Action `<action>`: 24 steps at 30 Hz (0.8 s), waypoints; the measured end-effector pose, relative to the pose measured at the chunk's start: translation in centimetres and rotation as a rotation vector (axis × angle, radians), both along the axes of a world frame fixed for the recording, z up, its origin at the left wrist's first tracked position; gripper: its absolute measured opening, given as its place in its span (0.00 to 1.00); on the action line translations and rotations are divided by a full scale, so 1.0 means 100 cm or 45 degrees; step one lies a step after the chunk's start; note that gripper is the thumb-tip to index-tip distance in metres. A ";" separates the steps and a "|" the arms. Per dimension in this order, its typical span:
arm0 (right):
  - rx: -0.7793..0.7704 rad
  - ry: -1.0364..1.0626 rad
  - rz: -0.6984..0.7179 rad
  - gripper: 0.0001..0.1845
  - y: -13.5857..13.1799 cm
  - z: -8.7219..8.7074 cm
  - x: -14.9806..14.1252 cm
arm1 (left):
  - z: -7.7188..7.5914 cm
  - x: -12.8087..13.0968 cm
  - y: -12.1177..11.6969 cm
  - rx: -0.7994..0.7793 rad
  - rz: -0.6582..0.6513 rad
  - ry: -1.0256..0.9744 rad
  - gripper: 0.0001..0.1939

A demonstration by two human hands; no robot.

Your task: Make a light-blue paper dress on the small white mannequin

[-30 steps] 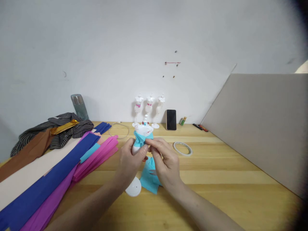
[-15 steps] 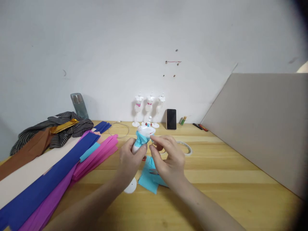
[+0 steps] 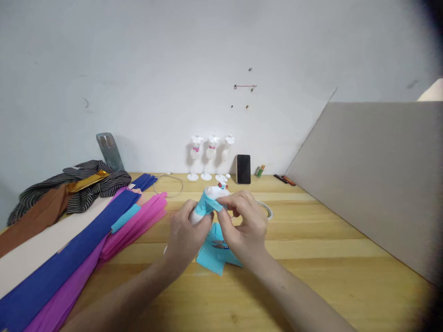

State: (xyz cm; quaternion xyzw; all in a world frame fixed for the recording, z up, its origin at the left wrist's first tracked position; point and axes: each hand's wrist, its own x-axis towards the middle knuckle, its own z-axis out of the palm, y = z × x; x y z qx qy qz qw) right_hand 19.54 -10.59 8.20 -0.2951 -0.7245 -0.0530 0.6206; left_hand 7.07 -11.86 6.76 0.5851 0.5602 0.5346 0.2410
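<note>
My left hand (image 3: 185,233) is closed around a small white mannequin figure (image 3: 210,197) wrapped in light blue crepe paper, tilted to the right above the wooden table (image 3: 311,258). My right hand (image 3: 242,226) pinches the blue paper at the figure's upper part. Under my hands lies a loose piece of light blue crepe paper (image 3: 212,256) with what look like small scissors on it. The figure's white round base is mostly hidden behind my left wrist.
Three white mannequin figures (image 3: 210,154) stand by the wall beside a phone (image 3: 243,169). A tape ring (image 3: 267,210) lies right of my hands. Blue, pink and white crepe strips (image 3: 86,235), striped cloth (image 3: 86,182) and a flask (image 3: 108,150) lie left. A grey board (image 3: 374,175) leans right.
The figure has been tipped from upright to leaning right and lowered. My right hand moved up over its top, pinching the blue paper. The view shifted slightly.
</note>
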 end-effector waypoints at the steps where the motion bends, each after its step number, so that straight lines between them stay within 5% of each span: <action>1: -0.017 0.007 0.024 0.08 0.000 0.001 0.001 | 0.000 0.000 0.000 -0.005 -0.004 -0.009 0.11; 12: -0.052 0.016 0.179 0.12 0.010 0.014 0.022 | 0.002 -0.011 0.008 -0.158 -0.338 -0.476 0.13; 24: -0.080 -0.262 0.320 0.13 0.017 0.024 0.036 | -0.007 -0.012 0.010 -0.346 -0.586 -0.639 0.20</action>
